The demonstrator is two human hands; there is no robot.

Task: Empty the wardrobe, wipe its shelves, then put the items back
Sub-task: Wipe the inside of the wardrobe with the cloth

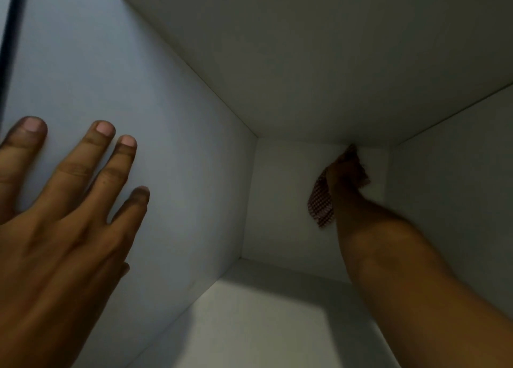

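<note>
I look into a white wardrobe compartment. Its shelf floor [249, 326] shows at the bottom and its back wall [286, 201] lies deep in shadow. My right hand [347, 170] reaches far in and presses a red-and-white checked cloth [320, 203] against the back wall near the upper right corner. Part of the cloth hangs down left of my wrist. My left hand [55, 215] lies flat with fingers spread on the left side panel [172, 145], holding nothing.
The compartment's ceiling panel [319, 48] slopes overhead and the right side panel [458, 201] closes the space. A dark vertical edge [11, 34] runs at the far left outside the panel. No items stand on the visible shelf.
</note>
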